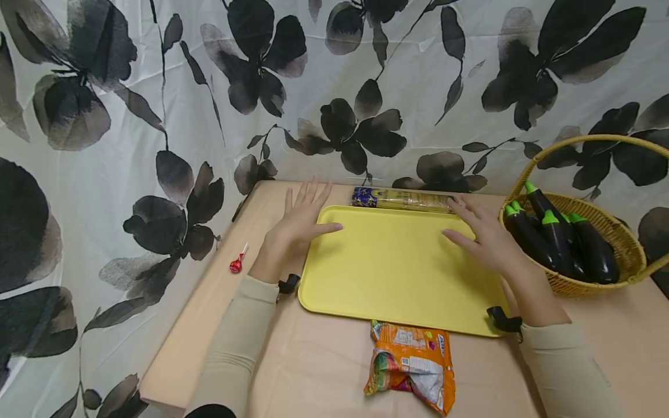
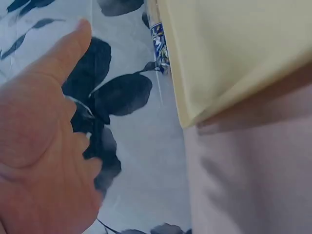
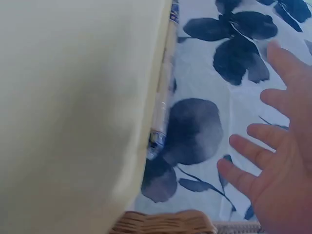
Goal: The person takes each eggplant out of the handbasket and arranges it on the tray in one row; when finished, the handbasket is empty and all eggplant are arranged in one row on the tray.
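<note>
A yellow tray lies on the table. Over its far left corner is my left hand, fingers spread and straight, holding nothing. My right hand reaches over the far right part of the tray with its fingers extended and nothing in its grasp. In the right wrist view the right hand's fingers are spread apart. The left wrist view has the left palm beside the tray's corner. Behind the tray lies a long spaghetti-like packet with a blue end; the right fingertips overlap its right end in the head view.
On the right stands a wicker basket with a tall handle, holding several eggplants. An orange snack bag lies at the tray's near edge. A red lollipop sits left of the left forearm. Floral cloth hangs behind the table.
</note>
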### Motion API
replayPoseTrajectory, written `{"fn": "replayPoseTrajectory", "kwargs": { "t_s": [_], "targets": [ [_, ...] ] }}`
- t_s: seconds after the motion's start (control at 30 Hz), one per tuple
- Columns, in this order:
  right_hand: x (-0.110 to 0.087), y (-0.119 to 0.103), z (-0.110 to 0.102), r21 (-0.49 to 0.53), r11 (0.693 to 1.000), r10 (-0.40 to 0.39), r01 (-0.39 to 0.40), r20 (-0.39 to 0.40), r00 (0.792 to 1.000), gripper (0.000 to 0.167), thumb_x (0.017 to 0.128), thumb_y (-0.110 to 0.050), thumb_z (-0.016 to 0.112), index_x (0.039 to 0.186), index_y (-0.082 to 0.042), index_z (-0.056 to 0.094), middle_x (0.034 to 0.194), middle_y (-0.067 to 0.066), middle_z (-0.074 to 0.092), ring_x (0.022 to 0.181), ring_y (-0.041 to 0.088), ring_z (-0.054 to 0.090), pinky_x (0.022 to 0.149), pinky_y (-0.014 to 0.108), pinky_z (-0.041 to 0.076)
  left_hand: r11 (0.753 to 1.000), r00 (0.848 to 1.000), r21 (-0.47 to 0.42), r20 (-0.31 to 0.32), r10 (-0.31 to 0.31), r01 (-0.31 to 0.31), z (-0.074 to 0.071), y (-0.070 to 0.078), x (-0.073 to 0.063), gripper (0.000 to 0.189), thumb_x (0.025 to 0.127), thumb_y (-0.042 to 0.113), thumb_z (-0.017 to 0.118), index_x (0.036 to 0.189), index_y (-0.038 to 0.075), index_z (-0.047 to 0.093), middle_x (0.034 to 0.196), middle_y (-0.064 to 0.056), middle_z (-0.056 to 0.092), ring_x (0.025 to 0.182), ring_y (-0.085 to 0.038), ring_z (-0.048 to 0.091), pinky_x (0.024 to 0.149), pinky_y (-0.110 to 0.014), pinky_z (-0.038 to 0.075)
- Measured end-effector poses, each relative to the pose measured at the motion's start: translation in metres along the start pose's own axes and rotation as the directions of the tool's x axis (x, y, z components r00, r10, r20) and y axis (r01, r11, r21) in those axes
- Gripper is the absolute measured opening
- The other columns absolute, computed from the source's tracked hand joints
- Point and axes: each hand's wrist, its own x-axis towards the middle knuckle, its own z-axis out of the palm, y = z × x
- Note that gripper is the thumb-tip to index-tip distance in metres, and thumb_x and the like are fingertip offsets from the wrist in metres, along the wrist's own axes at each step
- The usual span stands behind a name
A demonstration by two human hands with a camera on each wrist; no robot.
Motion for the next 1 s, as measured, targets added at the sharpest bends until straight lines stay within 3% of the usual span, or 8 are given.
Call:
{"fn": "replayPoseTrajectory", "kwargs": {
  "t_s": [0.13, 0.23, 0.3, 0.37, 0.5, 0.67, 0.83, 1.0],
  "targets": [
    [-0.006, 0.000, -0.014, 0.083, 0.996, 0.036, -0.032, -0.047, 0.998, 0.077, 0.101, -0.052, 0.063, 0.166, -0.035, 0.025, 0.175, 0.013, 0.014, 0.156, 0.052, 0.018, 0.112, 0.084, 0.020, 0.973, 0.995, -0.230, 0.095, 0.017, 0.006, 0.004, -0.021, 0.002, 0.109, 0.094, 0.064, 0.066, 0.168, 0.030, -0.007, 0.175, -0.003, -0.015, 0.163, -0.032, -0.010, 0.127, -0.067, -0.006],
    [-0.010, 0.002, -0.024, 0.110, 0.993, 0.047, -0.038, -0.087, 0.995, 0.076, 0.102, -0.049, 0.063, 0.166, -0.034, 0.026, 0.175, 0.015, 0.015, 0.156, 0.052, 0.017, 0.113, 0.084, 0.018, 0.919, 0.986, -0.394, 0.162, 0.040, 0.027, 0.011, -0.037, 0.003, 0.109, 0.095, 0.056, 0.070, 0.168, 0.029, -0.006, 0.176, 0.002, -0.010, 0.163, -0.027, -0.010, 0.130, -0.061, -0.003],
    [-0.013, 0.006, -0.030, 0.117, 0.993, 0.044, -0.030, -0.119, 0.992, 0.075, 0.103, -0.045, 0.063, 0.166, -0.031, 0.027, 0.174, 0.017, 0.018, 0.156, 0.052, 0.018, 0.114, 0.083, 0.018, 0.889, 0.977, -0.456, 0.204, 0.057, 0.043, 0.017, -0.044, 0.002, 0.110, 0.095, 0.053, 0.072, 0.168, 0.030, -0.005, 0.176, 0.005, -0.009, 0.163, -0.026, -0.011, 0.131, -0.056, -0.002],
    [-0.015, 0.010, -0.036, 0.119, 0.993, 0.039, -0.021, -0.155, 0.987, 0.073, 0.103, -0.041, 0.064, 0.166, -0.028, 0.029, 0.172, 0.020, 0.022, 0.155, 0.052, 0.021, 0.114, 0.082, 0.021, 0.881, 0.969, -0.470, 0.238, 0.070, 0.052, 0.023, -0.050, 0.002, 0.109, 0.094, 0.053, 0.072, 0.168, 0.029, -0.005, 0.176, 0.005, -0.008, 0.163, -0.026, -0.010, 0.132, -0.054, -0.002],
    [-0.021, 0.017, -0.046, 0.118, 0.991, 0.079, -0.056, -0.195, 0.978, 0.071, 0.104, -0.041, 0.064, 0.165, -0.025, 0.033, 0.169, 0.021, 0.028, 0.154, 0.052, 0.024, 0.113, 0.081, 0.023, 0.904, 0.960, -0.424, 0.270, 0.069, 0.054, 0.033, -0.057, 0.002, 0.107, 0.094, 0.055, 0.071, 0.169, 0.028, 0.000, 0.177, 0.000, -0.002, 0.163, -0.030, -0.005, 0.130, -0.059, -0.005],
    [-0.027, 0.028, -0.057, 0.093, 0.985, 0.157, -0.142, -0.173, 0.972, 0.071, 0.105, -0.044, 0.060, 0.166, -0.025, 0.029, 0.170, 0.023, 0.023, 0.151, 0.055, 0.027, 0.111, 0.081, 0.026, 0.907, 0.958, -0.416, 0.282, 0.053, 0.073, 0.038, -0.062, 0.000, 0.109, 0.091, 0.054, 0.075, 0.170, 0.023, 0.007, 0.177, -0.002, 0.004, 0.163, -0.029, -0.005, 0.131, -0.056, -0.008],
    [-0.034, 0.044, -0.064, 0.071, 0.987, 0.151, -0.141, -0.159, 0.976, 0.068, 0.107, -0.039, 0.058, 0.166, -0.024, 0.028, 0.163, 0.030, 0.030, 0.134, 0.058, 0.042, 0.101, 0.080, 0.039, 0.907, 0.957, -0.416, 0.282, 0.066, 0.060, 0.041, -0.066, -0.001, 0.105, 0.092, 0.052, 0.076, 0.169, 0.021, 0.012, 0.176, -0.007, 0.005, 0.163, -0.028, -0.005, 0.132, -0.052, -0.008],
    [-0.040, 0.057, -0.070, 0.035, 0.984, 0.175, -0.173, -0.096, 0.980, 0.068, 0.108, -0.038, 0.055, 0.166, -0.016, 0.028, 0.149, 0.035, 0.037, 0.123, 0.054, 0.044, 0.090, 0.075, 0.042, 0.896, 0.955, -0.436, 0.291, 0.046, 0.090, 0.042, -0.068, -0.002, 0.106, 0.091, 0.051, 0.077, 0.169, 0.024, 0.011, 0.177, -0.010, 0.002, 0.163, -0.030, -0.007, 0.131, -0.053, -0.007]
  ]
}}
